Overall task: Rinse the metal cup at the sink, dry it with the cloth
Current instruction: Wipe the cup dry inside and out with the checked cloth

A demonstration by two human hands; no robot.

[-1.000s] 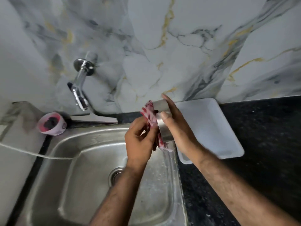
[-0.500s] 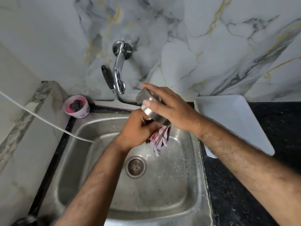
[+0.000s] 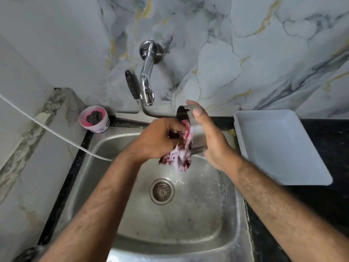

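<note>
Head view: right hand (image 3: 213, 142) grips the metal cup (image 3: 196, 133) above the sink (image 3: 188, 220), left hand (image 3: 160, 138) clenched on the cloth (image 3: 179, 157) against its side. Best to turn the cup steadily so the cloth reaches every face

Counter: black stone countertop (image 3: 324, 140)
On it: white tray (image 3: 279, 146) right of sink (image 3: 222, 220); pink tub (image 3: 94, 119) at left corner
</note>
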